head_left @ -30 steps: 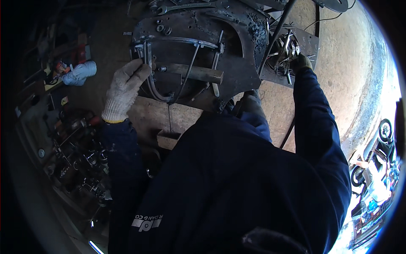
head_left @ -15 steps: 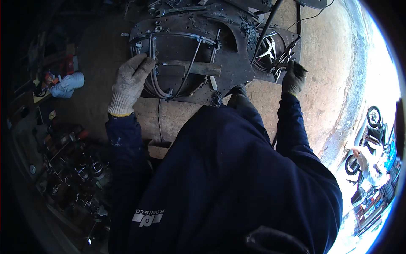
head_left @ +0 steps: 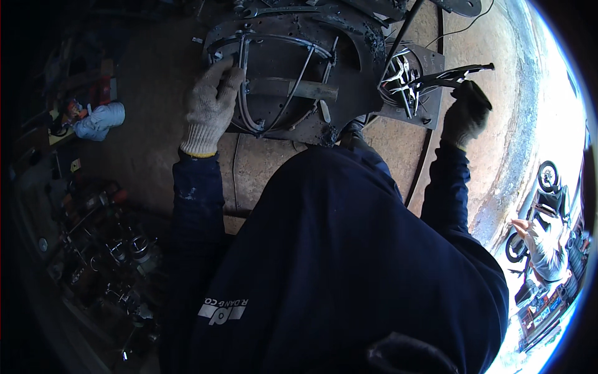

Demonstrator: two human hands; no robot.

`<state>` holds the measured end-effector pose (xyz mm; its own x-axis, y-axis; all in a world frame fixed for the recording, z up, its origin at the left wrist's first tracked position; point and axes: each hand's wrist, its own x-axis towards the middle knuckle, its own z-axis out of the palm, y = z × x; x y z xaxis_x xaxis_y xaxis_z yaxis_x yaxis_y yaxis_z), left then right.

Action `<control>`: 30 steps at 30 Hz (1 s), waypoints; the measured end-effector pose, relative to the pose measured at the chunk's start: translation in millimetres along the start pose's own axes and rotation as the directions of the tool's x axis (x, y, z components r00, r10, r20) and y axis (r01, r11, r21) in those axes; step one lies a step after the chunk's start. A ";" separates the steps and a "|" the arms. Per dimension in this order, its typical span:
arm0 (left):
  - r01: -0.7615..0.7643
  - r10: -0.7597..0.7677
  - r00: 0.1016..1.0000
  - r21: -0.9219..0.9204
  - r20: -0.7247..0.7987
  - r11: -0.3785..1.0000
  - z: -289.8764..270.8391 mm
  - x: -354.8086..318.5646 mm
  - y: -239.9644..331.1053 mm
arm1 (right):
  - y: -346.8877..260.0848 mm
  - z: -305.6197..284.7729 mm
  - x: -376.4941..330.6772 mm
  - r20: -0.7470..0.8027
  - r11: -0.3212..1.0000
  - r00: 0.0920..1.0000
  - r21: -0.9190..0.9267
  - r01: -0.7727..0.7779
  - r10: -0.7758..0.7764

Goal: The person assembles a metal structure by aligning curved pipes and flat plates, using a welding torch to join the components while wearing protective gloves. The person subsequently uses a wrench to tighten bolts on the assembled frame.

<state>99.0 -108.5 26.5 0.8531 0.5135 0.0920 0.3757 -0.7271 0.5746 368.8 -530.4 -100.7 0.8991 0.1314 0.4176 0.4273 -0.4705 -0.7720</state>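
Note:
A curved frame of bent metal rods (head_left: 243, 103) lies on a dark steel plate (head_left: 367, 93). My left hand (head_left: 213, 106), in a pale knitted glove, is closed at the frame's left side, its fingers against the upright rod. A flat metal bar (head_left: 299, 89) lies across the plate inside the frame. Off to the right, my right hand (head_left: 467, 118), in a darker, dirty glove, grips a dark, long-handled pliers-like tool (head_left: 461, 71). This tool is raised over a small plate holding several shiny locking pliers (head_left: 402, 81); its exact kind is unclear.
A wrench (head_left: 283, 10) lies at the plate's far edge. A dark slanting rod (head_left: 400, 37) stands between the two plates. Engine-like metal parts (head_left: 134, 249) sit on the floor at left. Another person (head_left: 548, 252) is beside a motorcycle (head_left: 549, 181) at far right.
My right hand has moved right and lifted the dark tool away from the pliers, turning it more level. My left hand stays at the frame; the whole view has shifted slightly.

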 end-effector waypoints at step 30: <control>-0.546 0.669 0.499 -0.399 0.551 0.736 60.2 204.9 55.6 | -233.6 167.5 112.0 0.402 0.711 0.914 0.659 -0.246 -0.056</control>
<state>316.5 -71.1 28.3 0.8765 -0.4811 -0.0173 -0.3342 -0.6338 0.6976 385.5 -259.6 46.2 0.8362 0.4970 0.2320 0.1450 0.2077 -0.9674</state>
